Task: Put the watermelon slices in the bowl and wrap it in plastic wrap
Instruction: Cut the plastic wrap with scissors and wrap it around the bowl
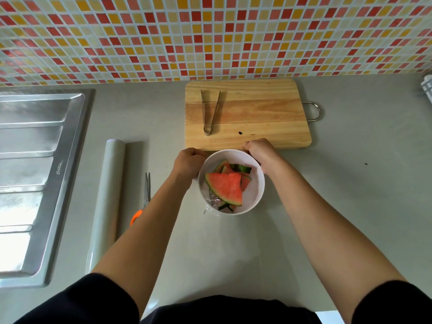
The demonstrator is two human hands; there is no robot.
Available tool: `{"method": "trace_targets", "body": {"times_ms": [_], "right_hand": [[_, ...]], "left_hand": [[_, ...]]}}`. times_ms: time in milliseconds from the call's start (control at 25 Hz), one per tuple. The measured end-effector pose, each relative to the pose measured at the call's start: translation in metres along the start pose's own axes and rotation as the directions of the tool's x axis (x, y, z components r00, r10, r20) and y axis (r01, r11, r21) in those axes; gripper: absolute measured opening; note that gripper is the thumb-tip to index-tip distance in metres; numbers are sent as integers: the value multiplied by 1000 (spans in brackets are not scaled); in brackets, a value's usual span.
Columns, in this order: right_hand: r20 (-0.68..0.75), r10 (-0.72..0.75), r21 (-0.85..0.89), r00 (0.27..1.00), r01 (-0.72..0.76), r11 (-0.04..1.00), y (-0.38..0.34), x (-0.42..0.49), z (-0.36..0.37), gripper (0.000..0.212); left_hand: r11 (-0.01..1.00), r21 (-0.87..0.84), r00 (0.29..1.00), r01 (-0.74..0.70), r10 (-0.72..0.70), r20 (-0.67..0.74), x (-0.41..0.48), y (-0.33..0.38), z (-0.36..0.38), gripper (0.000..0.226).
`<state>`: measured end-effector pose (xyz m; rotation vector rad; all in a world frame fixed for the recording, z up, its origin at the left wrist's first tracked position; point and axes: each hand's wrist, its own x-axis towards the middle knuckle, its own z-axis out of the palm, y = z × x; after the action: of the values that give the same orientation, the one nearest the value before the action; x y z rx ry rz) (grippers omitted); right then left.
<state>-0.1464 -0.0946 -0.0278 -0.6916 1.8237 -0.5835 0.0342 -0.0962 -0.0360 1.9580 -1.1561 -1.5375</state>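
Your dark sleeves (77, 300) sit nearest, forearms reaching out over the grey counter (233, 253). White bowl (256, 195) on the counter between them, watermelon slices (225, 187) inside, crinkled plastic wrap (209, 205) at its near-left rim. Left of your left arm: scissors (145, 197), then the wrap roll (108, 190), well apart from the bowl. Your left hand (189, 163) and right hand (259, 152) curl at the bowl's far rim; what the fingers pinch cannot be told. Just beyond, cutting board (257, 108) carrying tongs (210, 111). Sink (35, 174) far left.
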Motion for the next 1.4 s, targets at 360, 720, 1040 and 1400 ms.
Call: {"method": "trace_targets", "body": {"times_ms": [360,720,1040,1400], "right_hand": [[-70,-654,256,754,647,718,46,-47,-7,65],[-25,-572,194,820,566,802,50,-40,7,72],[-105,-489,-33,866,488,872,45,-44,6,99],[-155,-550,408,821,560,721,78,-64,16,89]], "left_hand": [[785,-391,823,-480,558,109,-26,-8,4,37],[844,-394,882,-364,448,146,-21,-12,15,57],[923,-106,913,-369,381,146,-25,-5,13,63],[723,-633,888,-278,444,116,-50,-41,20,56]]}}
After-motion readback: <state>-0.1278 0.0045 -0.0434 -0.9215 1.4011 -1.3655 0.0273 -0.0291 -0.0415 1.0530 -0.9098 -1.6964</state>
